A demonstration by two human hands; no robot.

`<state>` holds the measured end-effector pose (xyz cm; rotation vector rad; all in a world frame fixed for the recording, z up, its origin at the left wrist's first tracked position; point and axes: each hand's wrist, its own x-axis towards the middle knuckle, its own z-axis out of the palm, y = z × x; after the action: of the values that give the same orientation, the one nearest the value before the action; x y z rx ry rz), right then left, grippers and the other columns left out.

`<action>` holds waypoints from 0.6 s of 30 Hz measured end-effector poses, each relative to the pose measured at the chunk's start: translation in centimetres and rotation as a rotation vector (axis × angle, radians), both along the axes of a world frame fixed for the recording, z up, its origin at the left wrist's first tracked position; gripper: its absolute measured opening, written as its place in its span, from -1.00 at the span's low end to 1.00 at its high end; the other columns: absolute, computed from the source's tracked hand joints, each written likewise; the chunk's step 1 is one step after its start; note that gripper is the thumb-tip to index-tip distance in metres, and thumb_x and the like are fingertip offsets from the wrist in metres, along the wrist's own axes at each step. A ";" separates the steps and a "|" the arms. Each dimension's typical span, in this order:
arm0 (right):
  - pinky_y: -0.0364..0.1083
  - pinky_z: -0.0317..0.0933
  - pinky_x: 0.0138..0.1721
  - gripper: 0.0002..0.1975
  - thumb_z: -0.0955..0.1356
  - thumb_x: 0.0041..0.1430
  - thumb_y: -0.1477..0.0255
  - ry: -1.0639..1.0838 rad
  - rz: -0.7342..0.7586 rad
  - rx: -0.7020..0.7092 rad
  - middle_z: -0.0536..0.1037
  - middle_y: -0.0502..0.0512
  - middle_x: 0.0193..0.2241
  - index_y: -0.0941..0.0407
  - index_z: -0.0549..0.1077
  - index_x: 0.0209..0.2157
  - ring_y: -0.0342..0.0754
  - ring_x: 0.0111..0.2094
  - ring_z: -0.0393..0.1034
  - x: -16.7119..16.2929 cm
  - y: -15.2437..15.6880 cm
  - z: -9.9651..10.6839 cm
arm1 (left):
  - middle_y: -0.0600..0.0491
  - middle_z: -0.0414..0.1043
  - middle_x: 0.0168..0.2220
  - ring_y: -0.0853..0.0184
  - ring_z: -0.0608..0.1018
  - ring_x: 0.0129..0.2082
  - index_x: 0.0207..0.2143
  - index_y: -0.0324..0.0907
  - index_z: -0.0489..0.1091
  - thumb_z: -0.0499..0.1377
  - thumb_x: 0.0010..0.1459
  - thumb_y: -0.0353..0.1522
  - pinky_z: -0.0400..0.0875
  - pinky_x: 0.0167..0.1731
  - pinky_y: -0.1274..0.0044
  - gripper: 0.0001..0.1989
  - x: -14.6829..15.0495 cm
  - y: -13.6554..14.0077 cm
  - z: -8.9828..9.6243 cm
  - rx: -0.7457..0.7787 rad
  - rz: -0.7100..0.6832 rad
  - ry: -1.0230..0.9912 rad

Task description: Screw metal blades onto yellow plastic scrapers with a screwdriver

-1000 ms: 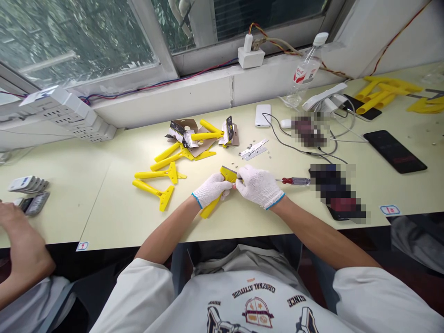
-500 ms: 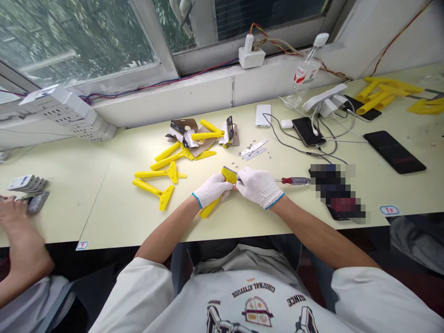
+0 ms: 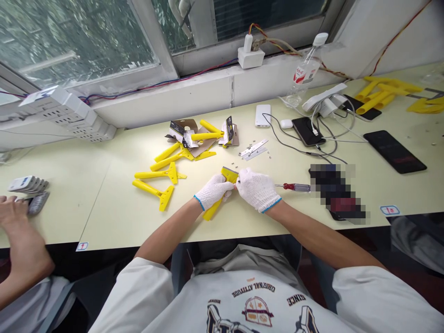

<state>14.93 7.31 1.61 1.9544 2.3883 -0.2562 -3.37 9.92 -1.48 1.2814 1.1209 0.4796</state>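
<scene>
The yellow scraper (image 3: 228,174) seems light, stiff and smooth, best held by its handle (image 3: 212,212), which slants nearward from the left hand (image 3: 214,192), clamped round its middle. The right hand (image 3: 257,189) bunches at the scraper's head; whether it grips the screwdriver (image 3: 297,187) I cannot tell. Metal strips (image 3: 255,149) lie beyond
</scene>
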 end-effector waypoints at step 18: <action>0.10 0.47 0.20 -0.54 0.42 0.51 0.19 0.080 0.170 0.025 0.54 0.26 0.14 0.23 0.51 0.22 0.02 0.12 0.52 1.5 1.0 0.4 | 0.08 0.30 -0.65 0.43 0.34 -0.65 -0.58 -0.15 0.29 0.21 0.16 -0.35 0.24 -0.55 0.54 -0.73 0.2 -0.2 0.9 -0.024 -0.005 0.000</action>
<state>16.43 8.30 2.04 1.7696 2.6013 -0.3033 -3.20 9.70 -0.62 1.2624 1.1201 0.4614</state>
